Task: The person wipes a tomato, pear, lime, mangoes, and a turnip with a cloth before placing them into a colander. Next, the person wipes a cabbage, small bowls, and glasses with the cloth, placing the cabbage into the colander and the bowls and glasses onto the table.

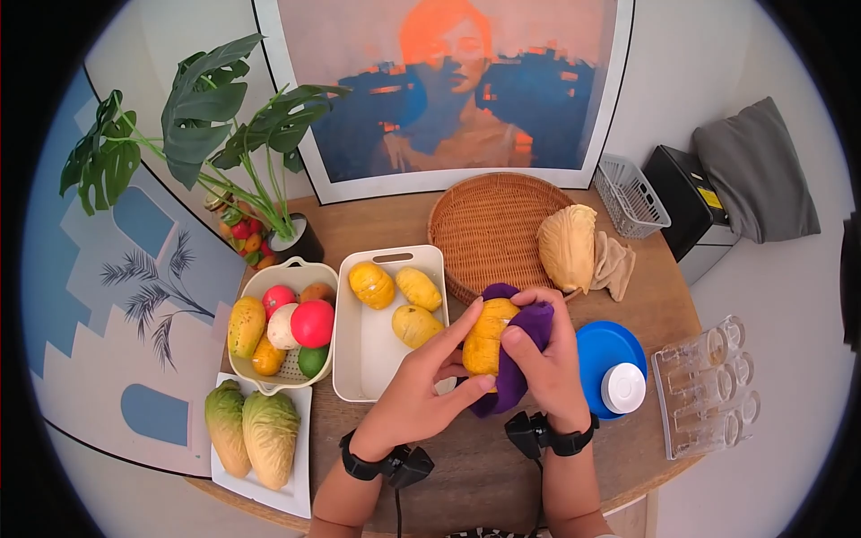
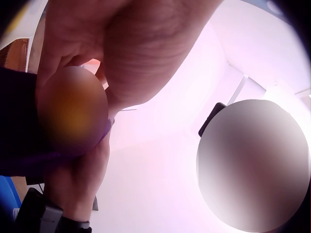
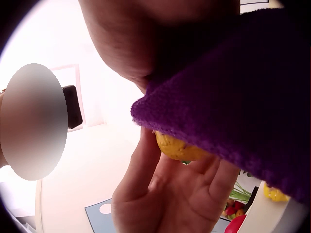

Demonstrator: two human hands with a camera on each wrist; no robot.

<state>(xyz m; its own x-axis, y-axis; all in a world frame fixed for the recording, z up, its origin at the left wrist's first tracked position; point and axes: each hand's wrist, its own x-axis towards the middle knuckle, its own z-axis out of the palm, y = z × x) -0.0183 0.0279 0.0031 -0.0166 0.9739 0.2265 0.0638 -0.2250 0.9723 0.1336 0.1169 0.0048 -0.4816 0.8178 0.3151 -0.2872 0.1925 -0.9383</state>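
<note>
Between both hands, in the head view, is a yellow, bumpy fruit or vegetable (image 1: 487,337) with a purple cloth (image 1: 513,381) against its right side. The left hand (image 1: 428,381) holds it from the left, thumb below and fingers above. With its thumb in front, the right hand (image 1: 547,363) grips the cloth against the yellow item. In the right wrist view the purple cloth (image 3: 218,97) covers much of the yellow item (image 3: 180,147), and the left hand (image 3: 167,199) cups it from beyond. The left wrist view is partly blurred around the item.
A white tray (image 1: 350,354) with several yellow items and a colander (image 1: 269,384) of produce stand left. Cabbages (image 1: 270,435) lie on a white plate (image 1: 301,466). Behind is a wicker tray (image 1: 489,224); at right are a blue plate (image 1: 596,345), white bowl (image 1: 623,387) and glasses (image 1: 717,386).
</note>
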